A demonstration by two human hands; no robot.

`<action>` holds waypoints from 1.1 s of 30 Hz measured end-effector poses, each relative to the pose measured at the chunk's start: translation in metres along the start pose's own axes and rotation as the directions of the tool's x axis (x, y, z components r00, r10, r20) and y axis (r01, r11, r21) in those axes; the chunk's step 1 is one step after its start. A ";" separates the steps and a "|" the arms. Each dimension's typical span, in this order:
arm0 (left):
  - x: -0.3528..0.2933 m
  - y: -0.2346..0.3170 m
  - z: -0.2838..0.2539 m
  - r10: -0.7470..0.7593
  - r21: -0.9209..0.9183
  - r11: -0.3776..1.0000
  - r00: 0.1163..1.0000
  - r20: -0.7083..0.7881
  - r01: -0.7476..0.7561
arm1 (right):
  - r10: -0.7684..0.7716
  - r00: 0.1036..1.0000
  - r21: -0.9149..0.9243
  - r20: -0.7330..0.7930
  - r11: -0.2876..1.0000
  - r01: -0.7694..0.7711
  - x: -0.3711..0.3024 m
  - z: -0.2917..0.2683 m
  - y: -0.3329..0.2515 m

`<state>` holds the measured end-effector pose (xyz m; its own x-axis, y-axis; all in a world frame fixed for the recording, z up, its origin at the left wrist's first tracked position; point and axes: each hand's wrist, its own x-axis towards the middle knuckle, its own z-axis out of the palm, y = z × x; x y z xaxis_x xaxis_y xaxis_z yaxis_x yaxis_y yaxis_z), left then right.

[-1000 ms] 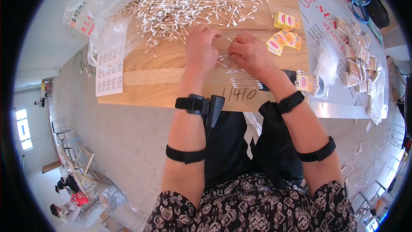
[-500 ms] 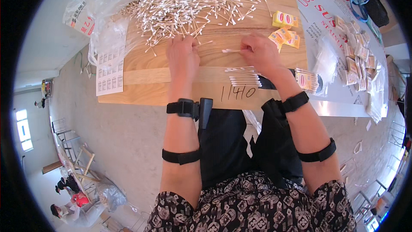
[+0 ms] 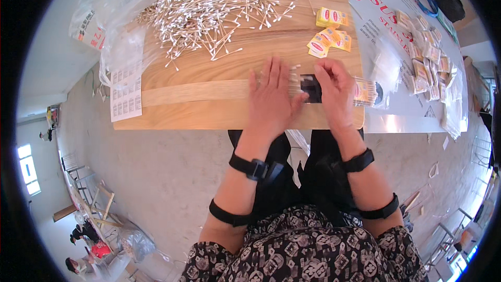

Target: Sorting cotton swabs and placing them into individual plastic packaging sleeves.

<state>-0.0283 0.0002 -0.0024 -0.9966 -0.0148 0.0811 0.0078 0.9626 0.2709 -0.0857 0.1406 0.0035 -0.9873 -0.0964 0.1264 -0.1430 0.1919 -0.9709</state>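
Since half a second ago, the flat, released left hand has been shifted toward three o'clock beside the right hand, by which white-tipped cotton swabs are pressed onto the smooth wooden surface.

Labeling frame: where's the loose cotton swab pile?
Head view, upper centre: the cotton swab pile covers the far side of the wooden table, beyond the left hand.

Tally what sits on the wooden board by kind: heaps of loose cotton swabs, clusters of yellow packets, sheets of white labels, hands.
Heaps of loose cotton swabs: 1
Clusters of yellow packets: 2
Sheets of white labels: 1
Hands, left hand and right hand: 2
Total: 6
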 end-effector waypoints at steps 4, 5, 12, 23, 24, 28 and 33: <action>0.005 0.001 -0.005 0.026 0.096 0.995 0.999 0.030 -0.029 | 0.142 0.988 0.307 -0.056 0.944 -0.119 -0.030 0.005 -0.002; 0.000 0.005 -0.004 0.040 0.089 0.995 0.999 0.032 -0.043 | 0.105 0.991 0.318 -0.078 0.945 -0.075 -0.034 0.003 0.000; -0.012 0.005 0.002 -0.017 -0.010 1.000 0.997 -0.081 0.016 | 0.114 0.991 0.462 -0.067 0.884 -0.070 -0.033 0.016 0.000; 0.013 -0.010 0.010 -0.544 -0.988 0.091 0.826 -0.151 -0.121 | 0.119 0.992 0.444 -0.046 0.892 -0.086 -0.019 0.037 0.002; 0.016 -0.005 0.011 -0.534 -0.993 0.039 0.837 -0.116 -0.113 | 0.130 0.991 0.445 -0.038 0.890 -0.099 -0.018 0.037 0.003; 0.022 -0.010 0.015 -0.487 -0.993 -0.006 0.868 -0.103 -0.121 | 0.085 0.996 0.375 -0.008 0.924 -0.076 -0.016 0.035 0.007; 0.013 -0.023 -0.002 -0.347 -0.771 0.635 0.910 -0.226 0.050 | 0.067 0.998 0.299 -0.015 0.952 -0.059 -0.016 0.022 0.012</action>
<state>-0.0415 -0.0227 -0.0055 -0.8912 -0.4086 0.1968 0.0179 0.4019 0.9155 -0.0701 0.1226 -0.0143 -0.9956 -0.0688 0.0641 -0.0567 -0.1040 -0.9930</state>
